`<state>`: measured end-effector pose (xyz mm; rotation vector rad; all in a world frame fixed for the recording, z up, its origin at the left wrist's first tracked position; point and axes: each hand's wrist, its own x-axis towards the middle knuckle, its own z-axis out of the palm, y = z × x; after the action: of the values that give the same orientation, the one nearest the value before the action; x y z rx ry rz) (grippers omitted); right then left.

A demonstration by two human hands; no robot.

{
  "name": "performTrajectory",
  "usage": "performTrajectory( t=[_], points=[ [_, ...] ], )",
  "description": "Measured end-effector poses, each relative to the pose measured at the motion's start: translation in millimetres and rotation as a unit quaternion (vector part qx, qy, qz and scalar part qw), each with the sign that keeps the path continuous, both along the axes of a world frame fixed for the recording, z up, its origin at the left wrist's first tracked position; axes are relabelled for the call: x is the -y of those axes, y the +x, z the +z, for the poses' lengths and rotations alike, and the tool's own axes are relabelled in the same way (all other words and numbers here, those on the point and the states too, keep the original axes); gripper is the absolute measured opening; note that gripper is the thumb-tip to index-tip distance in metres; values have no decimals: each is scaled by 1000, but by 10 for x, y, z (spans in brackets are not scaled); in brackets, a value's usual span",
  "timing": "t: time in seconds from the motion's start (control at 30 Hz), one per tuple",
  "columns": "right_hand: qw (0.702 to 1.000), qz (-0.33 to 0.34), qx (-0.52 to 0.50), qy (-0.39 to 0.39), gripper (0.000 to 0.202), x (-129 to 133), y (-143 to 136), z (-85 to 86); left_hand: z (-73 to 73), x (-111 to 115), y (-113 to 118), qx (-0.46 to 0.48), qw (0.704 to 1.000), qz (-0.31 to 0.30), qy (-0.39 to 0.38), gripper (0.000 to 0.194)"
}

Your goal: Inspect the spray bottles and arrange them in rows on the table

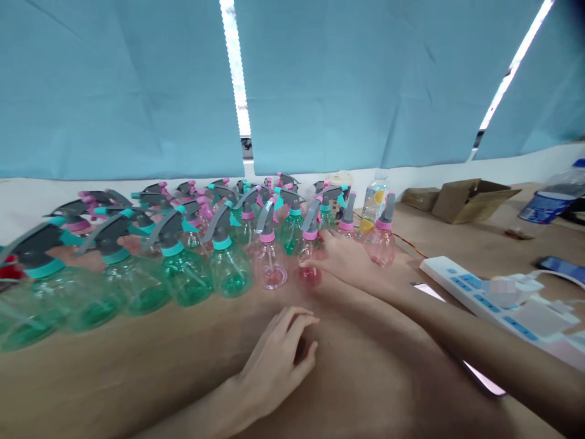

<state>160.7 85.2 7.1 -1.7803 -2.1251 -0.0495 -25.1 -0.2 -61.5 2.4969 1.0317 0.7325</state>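
My right hand (345, 259) is wrapped around the side of a pink spray bottle (309, 277) with a grey trigger head. Its thumb lies across the front, and the other fingers are partly hidden behind the bottle. Nearer to me, my left hand (286, 350) hovers at or just above the tabletop, fingers loosely curved and thumb apart, holding nothing. Just left of the held bottle stands a clear pinkish spray bottle (270, 265) with a pink collar. Green spray bottles (231, 274) with turquoise collars continue the row to the left. Another pink spray bottle (382, 247) stands right of my right hand.
More spray bottles crowd behind the front row. A drink bottle (375, 198) stands at the back. To the right are an open cardboard box (470, 198), a white power strip (461, 280) with plugs, a phone (484, 381) under my right forearm and a blue-labelled bottle (548, 201).
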Motion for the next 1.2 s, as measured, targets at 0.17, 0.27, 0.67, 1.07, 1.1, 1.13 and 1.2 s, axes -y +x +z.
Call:
performTrajectory(
  t=[0.17,0.27,0.67,1.07,1.1,1.13,1.2],
  points=[
    [1000,3,-6,3,48,-73,-2,-44,-9,-47,31,4,1000,-1,-12,31],
    [1000,3,-14,6,48,-94,-14,-56,3,-75,43,8,1000,1,-15,30],
    [998,19,-59,29,56,152,150,-16,31,-124,81,3,1000,6,-23,29],
    [989,-88,-106,62,36,106,782,-81,101,-205,269,21,1000,2,-20,25],
    [989,-89,-104,63,38,70,773,-93,103,-215,294,28,999,0,-21,24],
    [989,-87,-101,62,40,37,756,-100,102,-226,317,35,999,-1,-22,23],
    [990,-85,-99,60,45,-21,706,-104,88,-251,356,52,998,-5,-26,19]
  ],
)
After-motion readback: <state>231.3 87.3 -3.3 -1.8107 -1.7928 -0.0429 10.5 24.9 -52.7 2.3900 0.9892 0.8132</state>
